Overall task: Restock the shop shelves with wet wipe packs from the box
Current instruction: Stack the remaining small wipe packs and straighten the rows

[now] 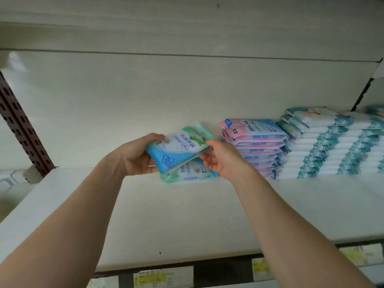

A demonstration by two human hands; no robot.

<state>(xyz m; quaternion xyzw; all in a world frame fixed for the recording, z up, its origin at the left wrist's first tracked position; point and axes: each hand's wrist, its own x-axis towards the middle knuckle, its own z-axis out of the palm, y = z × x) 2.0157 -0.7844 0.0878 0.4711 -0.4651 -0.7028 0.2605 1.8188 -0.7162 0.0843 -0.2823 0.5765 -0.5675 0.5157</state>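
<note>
**Grip:** left hand [137,155] clasps the blue end of a blue-and-green wet wipe pack [178,145], thumb on top, fingers beneath. Right hand [222,157] pinches the opposite green end. Both hands are closed on the pack. Whether a second pack rides under it cannot be told.

**Position:** pack tilted, blue end low, green end raised, directly over a matching pack [188,174] lying flat on the shelf [187,215].

**Neighbours:** stack of pink-and-blue packs [258,146] just to the right, with white-and-teal stacks [324,146] beyond it.

**Handling (judgement):**
- Level the pack before lowering it.
- Square its edges to the one below, printed face up.
- Slide the underside fingers out last so the soft film does not skid.
- Keep the right hand from nudging the pink-and-blue stack.

**Box:** not in view.
</note>
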